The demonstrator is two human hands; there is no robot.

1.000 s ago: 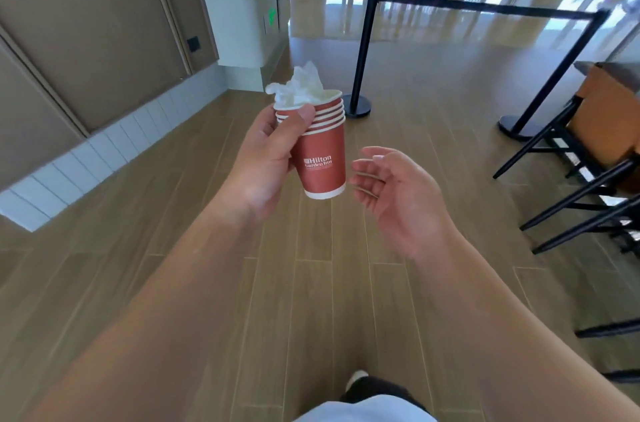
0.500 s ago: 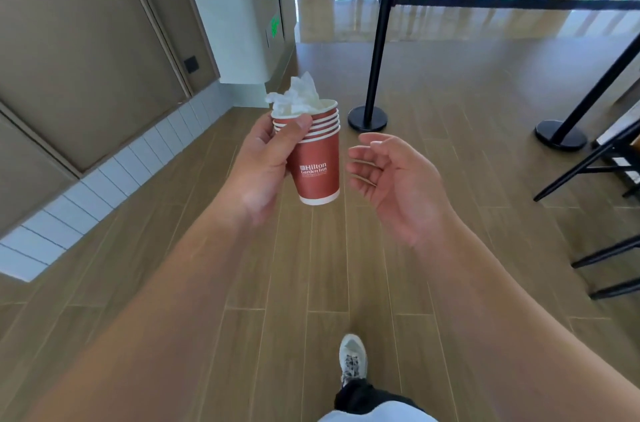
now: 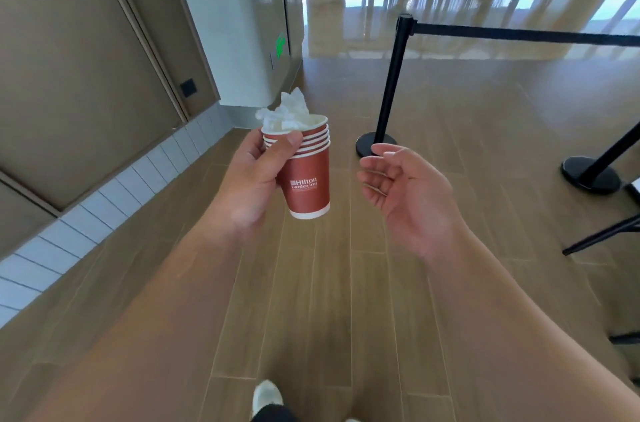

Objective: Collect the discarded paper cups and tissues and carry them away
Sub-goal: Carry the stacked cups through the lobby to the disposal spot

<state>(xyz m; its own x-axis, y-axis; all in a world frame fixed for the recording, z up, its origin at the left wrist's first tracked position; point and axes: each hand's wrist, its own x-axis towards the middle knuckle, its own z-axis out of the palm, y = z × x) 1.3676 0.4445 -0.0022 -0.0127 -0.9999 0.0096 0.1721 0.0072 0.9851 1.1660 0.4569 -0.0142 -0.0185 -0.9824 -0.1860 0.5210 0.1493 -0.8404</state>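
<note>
The left hand (image 3: 254, 179) is gripping a stack of red paper cups (image 3: 304, 176), thumb pressing across the rims, with crumpled tissues (image 3: 287, 112) sticking out of the top cup. The right hand (image 3: 405, 193) is hanging just right of the cups, fingers relaxed and holding nothing. The loose tissues are probably the weak point: a tilt of the cups or a draught could be tipping them onto the wooden floor (image 3: 346, 283). The barrier post (image 3: 388, 92), beyond the cups, is posing a snag risk in passing.

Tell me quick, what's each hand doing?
Left hand: grips the stack of red paper cups with tissue on top.
Right hand: open, holding nothing.
</note>
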